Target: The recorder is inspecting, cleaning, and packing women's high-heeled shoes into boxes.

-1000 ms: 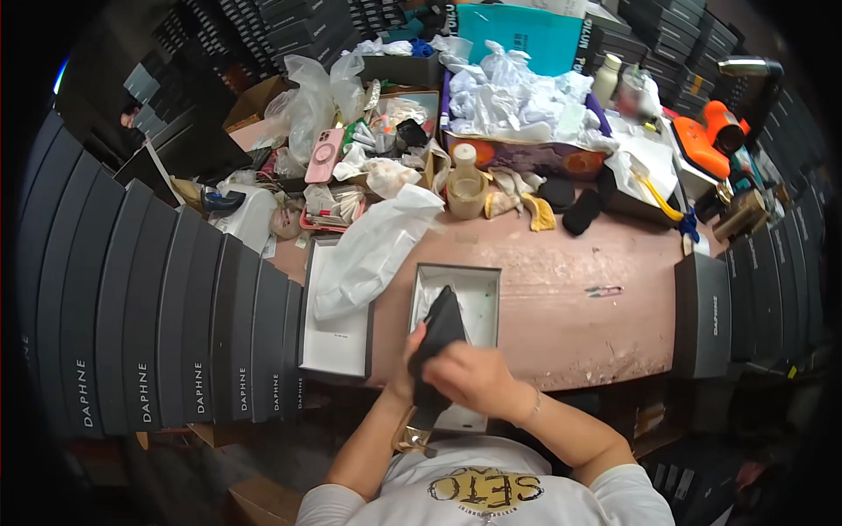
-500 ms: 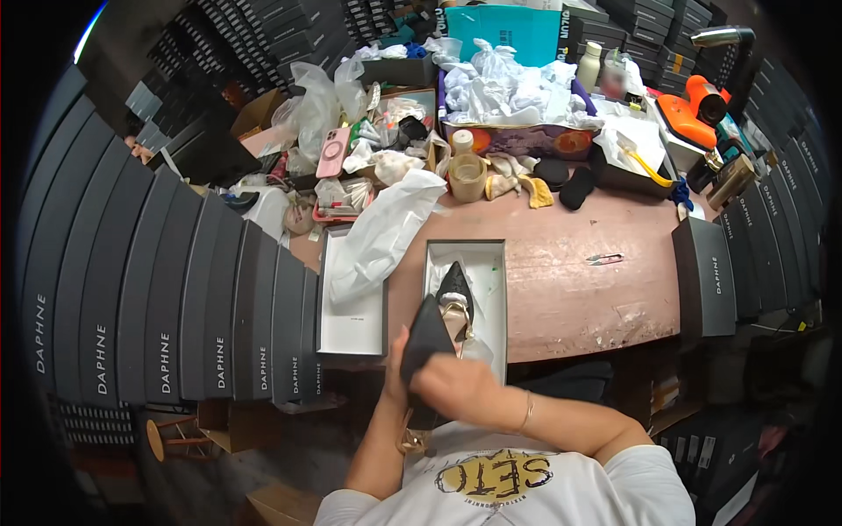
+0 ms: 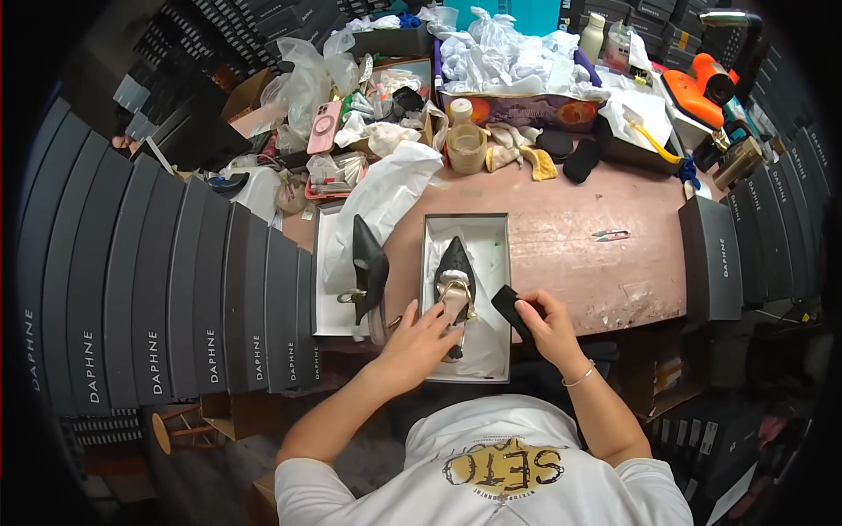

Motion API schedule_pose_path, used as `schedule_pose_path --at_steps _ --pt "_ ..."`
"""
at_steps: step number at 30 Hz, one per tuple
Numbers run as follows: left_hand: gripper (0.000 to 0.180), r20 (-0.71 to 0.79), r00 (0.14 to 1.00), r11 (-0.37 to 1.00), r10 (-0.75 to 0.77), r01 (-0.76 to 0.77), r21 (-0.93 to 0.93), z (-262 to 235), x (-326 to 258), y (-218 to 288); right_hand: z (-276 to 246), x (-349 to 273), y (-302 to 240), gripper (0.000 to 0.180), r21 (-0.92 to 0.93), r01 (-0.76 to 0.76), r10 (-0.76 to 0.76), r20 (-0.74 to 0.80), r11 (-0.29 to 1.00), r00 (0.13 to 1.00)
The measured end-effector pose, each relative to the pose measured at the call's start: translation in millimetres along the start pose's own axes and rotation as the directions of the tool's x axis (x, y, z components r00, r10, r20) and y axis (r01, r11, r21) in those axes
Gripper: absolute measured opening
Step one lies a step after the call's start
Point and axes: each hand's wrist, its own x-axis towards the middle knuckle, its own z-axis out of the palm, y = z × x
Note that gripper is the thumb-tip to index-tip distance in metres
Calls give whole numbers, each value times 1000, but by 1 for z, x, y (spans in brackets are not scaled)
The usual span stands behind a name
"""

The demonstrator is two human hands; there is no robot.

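Since the earlier frame your hands have come apart: the dark shoe you were lowering with both hands now lies in the open box [image 3: 466, 364], and a second shoe [image 3: 369, 267] shows in the box lid [image 3: 326, 307] at nine o'clock of it.

Nearest you, your left hand [image 3: 419, 337] rests its fingers, loosely spread, on the heel end of the boxed shoe [image 3: 456, 273], touching rather than gripping it. Your right hand [image 3: 549, 326] has its fingers pinched on a small flat black piece [image 3: 509, 307], just at the box's three o'clock edge.

You look to be at the packing step, settling the first shoe; the next move likely calls for a steadying left hand while the black piece goes in.

Farther off, at twelve o'clock on the table [image 3: 596, 263], sit a tape roll [image 3: 466, 147] and crumpled white paper [image 3: 386, 188].
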Motion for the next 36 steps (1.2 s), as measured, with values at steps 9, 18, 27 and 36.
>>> schedule_pose_path --at_steps 9,18,27,36 --pt "35 27 911 911 412 -410 -50 22 72 -35 -8 -4 8 14 293 -139 135 36 946 990" --pt "25 -309 869 362 -387 -166 -917 -106 52 -30 -31 18 -30 18 400 127 -59 -179 908 982" --pt "26 -62 975 48 -213 -53 -997 -50 34 15 -3 29 -120 36 -336 880 -785 417 335 458" --pt "26 -69 971 174 -230 -29 -984 -30 21 7 5 42 -128 34 -50 969 -557 810 243 182"
